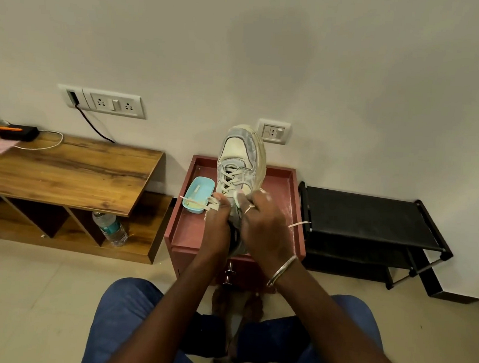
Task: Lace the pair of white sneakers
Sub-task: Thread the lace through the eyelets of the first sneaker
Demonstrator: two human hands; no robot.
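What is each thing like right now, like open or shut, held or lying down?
sneaker, held in both hands, toe pointing away, laced partway.
lace, ends loose, sticking out sideways.
left hand, grips the sneaker, thumb on the lace.
right hand, grips the sneaker.
blue box, open, on the red cabinet.
water bottle, tilted on the low shelf.
black cable, plugged into the wall socket.

Wears thin silver-coloured metal bangle (281, 270) round right wrist. Just above bangle, on a finger of right grip (260, 226): slim pale ring (247, 210). Below bangle: blue denim trousers (124, 324) over both knees. Forearms (335, 332) either side of bangle bare down to frame edge.
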